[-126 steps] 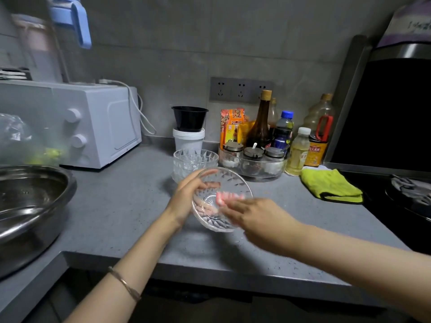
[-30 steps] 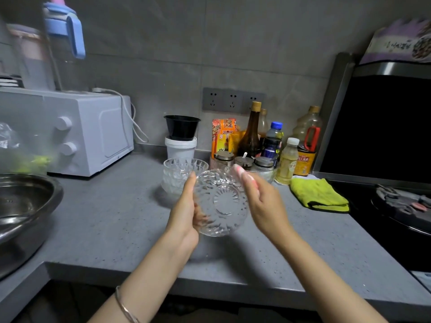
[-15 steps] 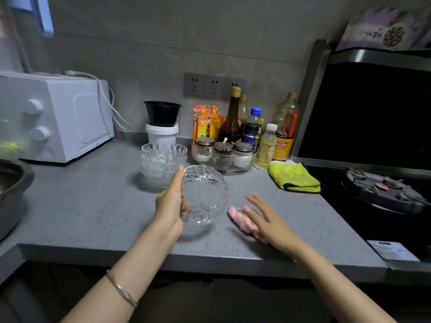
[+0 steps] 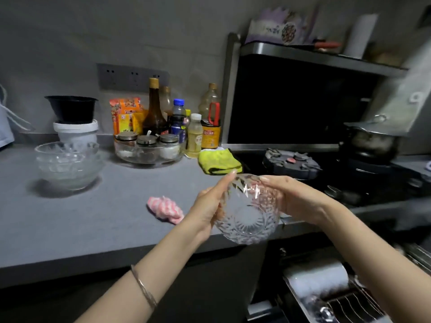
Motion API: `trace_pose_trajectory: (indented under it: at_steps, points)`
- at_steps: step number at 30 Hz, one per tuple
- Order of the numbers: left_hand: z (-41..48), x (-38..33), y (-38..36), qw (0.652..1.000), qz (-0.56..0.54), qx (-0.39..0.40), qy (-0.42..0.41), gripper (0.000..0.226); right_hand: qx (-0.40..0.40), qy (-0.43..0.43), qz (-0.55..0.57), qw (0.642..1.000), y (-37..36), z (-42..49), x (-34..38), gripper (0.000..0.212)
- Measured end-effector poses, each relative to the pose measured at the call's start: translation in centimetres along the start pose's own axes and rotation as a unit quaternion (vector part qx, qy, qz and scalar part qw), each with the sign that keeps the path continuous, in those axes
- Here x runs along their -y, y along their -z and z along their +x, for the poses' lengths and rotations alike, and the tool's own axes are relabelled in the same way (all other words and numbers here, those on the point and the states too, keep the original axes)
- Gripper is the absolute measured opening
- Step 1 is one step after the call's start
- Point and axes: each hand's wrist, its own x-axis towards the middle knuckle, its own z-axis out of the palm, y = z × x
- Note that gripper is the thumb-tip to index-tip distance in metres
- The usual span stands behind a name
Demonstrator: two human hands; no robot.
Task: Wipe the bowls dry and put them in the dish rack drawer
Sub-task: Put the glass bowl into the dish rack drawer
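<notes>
A cut-glass bowl [image 4: 249, 210] is held tilted over the counter's front edge, between both hands. My left hand [image 4: 208, 206] grips its left rim and my right hand [image 4: 296, 199] holds its right side. A stack of glass bowls [image 4: 67, 165] stands at the left of the grey counter [image 4: 81, 217]. The pink-and-white cloth [image 4: 165, 209] lies crumpled on the counter, left of my hands. Below right, the dish rack drawer [image 4: 338, 297] stands pulled out, showing wire racks and a metal rim.
A yellow cloth [image 4: 219, 160] lies by the stove [image 4: 326, 173]. Bottles and a glass tray of spice jars [image 4: 149, 150] line the back wall, next to a black bowl on a white tub [image 4: 74, 122]. A lidded pot [image 4: 370, 141] sits on the far burner.
My right hand has let go of the pink cloth, which stays on the counter, and taken the bowl's right side. The bowl and my view have moved right, bringing the open drawer into sight.
</notes>
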Motion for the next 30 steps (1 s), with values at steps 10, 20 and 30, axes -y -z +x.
trace_pose_trajectory:
  at_steps: [10,20,30]
  points:
    - [1.7,8.5,-16.2,0.975,0.081,0.205,0.001,0.051,-0.097,-0.073,0.095,0.988,12.1,-13.8,-7.8,0.052]
    - [6.2,25.0,-20.0,0.907,0.36,0.199,-0.087,0.049,-0.302,-0.179,0.176,0.92,21.6,-17.1,-18.4,0.018]
    - [10.6,37.6,-19.3,0.773,0.585,0.184,-0.16,0.084,-0.25,-0.412,0.108,0.869,25.4,-11.3,-30.2,0.048]
